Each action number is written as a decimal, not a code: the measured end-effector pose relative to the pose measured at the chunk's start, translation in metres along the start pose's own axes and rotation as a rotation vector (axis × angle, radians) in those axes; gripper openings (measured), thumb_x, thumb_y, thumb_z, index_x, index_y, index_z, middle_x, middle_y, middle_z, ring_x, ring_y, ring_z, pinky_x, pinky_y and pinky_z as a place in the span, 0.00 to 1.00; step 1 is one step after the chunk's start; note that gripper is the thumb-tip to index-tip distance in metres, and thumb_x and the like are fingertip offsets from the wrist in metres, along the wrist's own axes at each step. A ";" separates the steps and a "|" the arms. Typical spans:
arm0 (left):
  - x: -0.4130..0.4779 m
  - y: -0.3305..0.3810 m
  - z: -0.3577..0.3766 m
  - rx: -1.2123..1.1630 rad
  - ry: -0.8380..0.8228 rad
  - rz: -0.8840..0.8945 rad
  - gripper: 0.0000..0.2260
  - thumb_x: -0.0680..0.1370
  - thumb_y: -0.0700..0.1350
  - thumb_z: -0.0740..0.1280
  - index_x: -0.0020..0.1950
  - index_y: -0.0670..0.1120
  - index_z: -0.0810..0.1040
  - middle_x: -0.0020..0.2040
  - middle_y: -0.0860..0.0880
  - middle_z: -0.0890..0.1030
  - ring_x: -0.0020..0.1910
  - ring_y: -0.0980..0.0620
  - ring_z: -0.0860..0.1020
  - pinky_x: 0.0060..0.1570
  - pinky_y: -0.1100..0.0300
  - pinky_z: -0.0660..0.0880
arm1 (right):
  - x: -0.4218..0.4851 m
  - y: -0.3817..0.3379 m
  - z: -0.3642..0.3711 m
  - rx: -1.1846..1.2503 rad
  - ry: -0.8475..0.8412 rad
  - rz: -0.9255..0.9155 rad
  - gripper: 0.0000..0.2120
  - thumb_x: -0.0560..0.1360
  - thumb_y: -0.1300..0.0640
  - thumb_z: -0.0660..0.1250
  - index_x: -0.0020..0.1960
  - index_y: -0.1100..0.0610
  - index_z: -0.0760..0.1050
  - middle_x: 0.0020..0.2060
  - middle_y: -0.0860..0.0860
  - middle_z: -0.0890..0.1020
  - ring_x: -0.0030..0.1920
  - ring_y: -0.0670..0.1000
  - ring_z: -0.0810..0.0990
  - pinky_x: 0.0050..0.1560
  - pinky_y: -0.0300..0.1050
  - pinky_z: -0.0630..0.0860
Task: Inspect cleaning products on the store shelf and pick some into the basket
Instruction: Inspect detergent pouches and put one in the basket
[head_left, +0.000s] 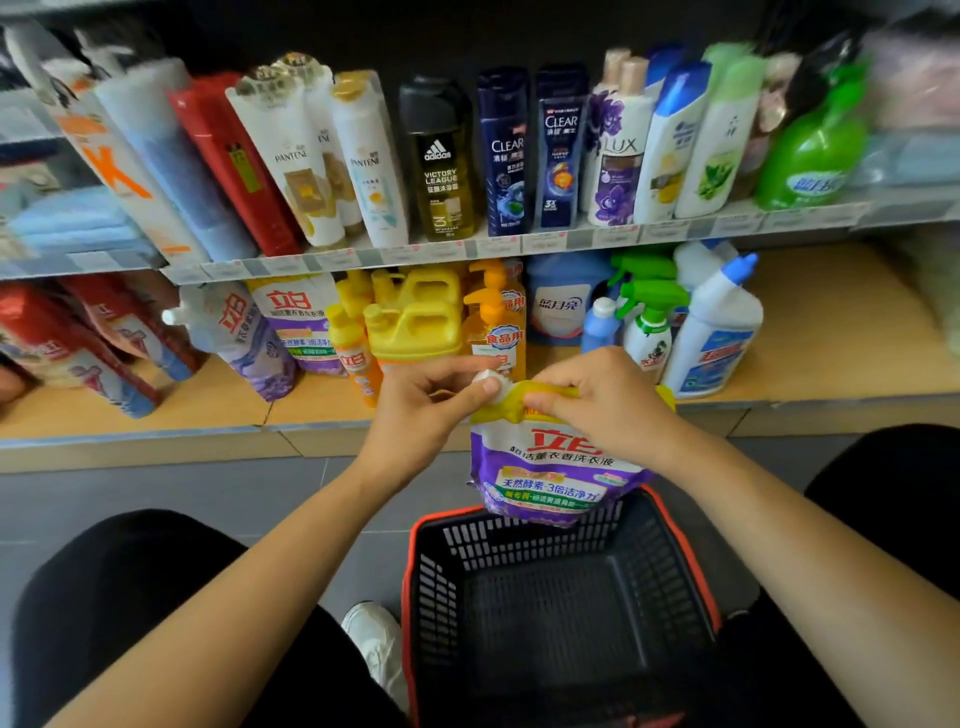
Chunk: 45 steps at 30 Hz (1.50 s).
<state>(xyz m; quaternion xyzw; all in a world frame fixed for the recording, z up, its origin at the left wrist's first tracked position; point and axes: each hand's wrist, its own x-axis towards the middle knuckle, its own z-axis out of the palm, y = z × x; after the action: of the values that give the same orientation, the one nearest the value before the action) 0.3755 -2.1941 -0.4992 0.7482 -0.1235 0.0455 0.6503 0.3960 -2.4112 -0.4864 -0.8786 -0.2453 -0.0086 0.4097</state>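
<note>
The pouch (550, 467) of laundry liquid, purple with a yellow top, hangs upright in front of the lower shelf (322, 410), held up between both hands. Its white cap (491, 383) sits at the upper left corner and its yellow top edge runs to the right under the fingers. Its lower end hangs over the far rim of the basket (519, 543); whether it touches the rim cannot be told.

The left hand (431, 402) comes in from the left and pinches the cap between thumb and forefinger. The thumb tip lies on the near side of the cap and the other fingers are loosely curled behind it. The right hand (597, 402) is just beside it, knuckles up. Its fingers are curled over the yellow top edge and grip it, with the thumb side hidden under the hand. The two hands are near each other, with only the cap and a short stretch of yellow seam between them.

The basket is black with a red rim and stands on the grey floor between the person's knees. A white shoe (374, 639) is at its left side.

On the lower shelf behind the hands, from left to right, are more purple pouches (296, 322), yellow jugs (415, 322), an orange pump bottle (493, 317), a blue jug (563, 301), a spray bottle (649, 327) with a green trigger, and a white bottle (711, 332) with a blue cap. The upper shelf (519, 244) holds a row of shampoo bottles (441, 161).
</note>
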 end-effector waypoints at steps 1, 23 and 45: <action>0.000 0.000 0.002 -0.017 0.026 0.000 0.10 0.75 0.46 0.73 0.55 0.47 0.85 0.50 0.48 0.88 0.52 0.47 0.86 0.51 0.52 0.83 | -0.001 -0.002 0.002 -0.043 0.002 -0.015 0.07 0.77 0.49 0.70 0.46 0.49 0.86 0.35 0.51 0.84 0.38 0.51 0.81 0.40 0.56 0.76; 0.002 0.006 -0.020 -0.114 -0.253 -0.030 0.17 0.74 0.35 0.71 0.63 0.38 0.80 0.58 0.45 0.85 0.61 0.46 0.82 0.58 0.56 0.80 | 0.002 -0.002 0.010 0.181 -0.039 0.066 0.07 0.78 0.55 0.71 0.47 0.57 0.86 0.37 0.53 0.84 0.39 0.52 0.80 0.42 0.55 0.76; -0.012 -0.060 -0.024 0.042 -0.269 -0.675 0.27 0.67 0.62 0.77 0.63 0.56 0.77 0.57 0.54 0.85 0.58 0.54 0.83 0.60 0.50 0.77 | 0.000 -0.016 -0.041 0.326 0.298 -0.134 0.11 0.77 0.63 0.70 0.53 0.49 0.81 0.36 0.33 0.83 0.38 0.34 0.80 0.40 0.27 0.73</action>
<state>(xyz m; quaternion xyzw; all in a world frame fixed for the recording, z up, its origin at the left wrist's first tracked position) 0.3809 -2.1614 -0.5563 0.7593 0.0469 -0.2682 0.5910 0.3966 -2.4324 -0.4481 -0.7716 -0.2382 -0.1259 0.5763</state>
